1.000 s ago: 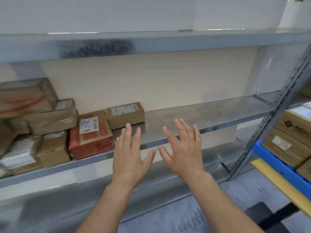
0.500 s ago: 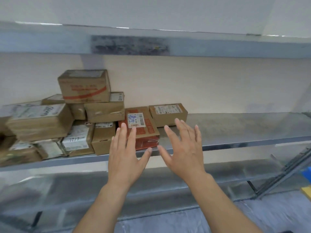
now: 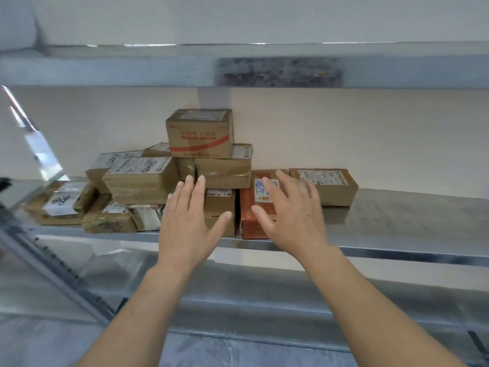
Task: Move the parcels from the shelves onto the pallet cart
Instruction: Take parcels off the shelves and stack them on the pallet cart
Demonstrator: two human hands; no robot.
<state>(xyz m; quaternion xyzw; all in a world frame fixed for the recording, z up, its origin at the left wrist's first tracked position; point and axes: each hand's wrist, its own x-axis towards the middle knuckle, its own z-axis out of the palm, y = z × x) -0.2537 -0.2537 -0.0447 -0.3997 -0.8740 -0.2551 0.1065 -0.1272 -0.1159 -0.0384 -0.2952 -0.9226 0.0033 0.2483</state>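
Several cardboard parcels are piled on the middle metal shelf [image 3: 397, 215]. A brown box with a red stripe [image 3: 200, 133] tops the pile. A red-orange parcel [image 3: 251, 221] with a white label lies at the shelf's front edge, and a flat brown parcel [image 3: 330, 186] sits to its right. My left hand [image 3: 190, 221] is held open with fingers spread, in front of a small brown box [image 3: 221, 205]. My right hand [image 3: 291, 210] is open too, over the red-orange parcel; contact cannot be told. Neither hand holds anything. The pallet cart is out of view.
An upper shelf [image 3: 238, 64] overhangs the parcels. A lower shelf [image 3: 238, 295] runs below my forearms. A slanted metal upright [image 3: 45, 260] stands at the left. More parcels [image 3: 60, 205] lie at the pile's left end. Bare shelf extends to the right.
The view has swung left, bringing the parcel pile to the centre. Both open hands have reached forward and now sit right in front of the front-row parcels.
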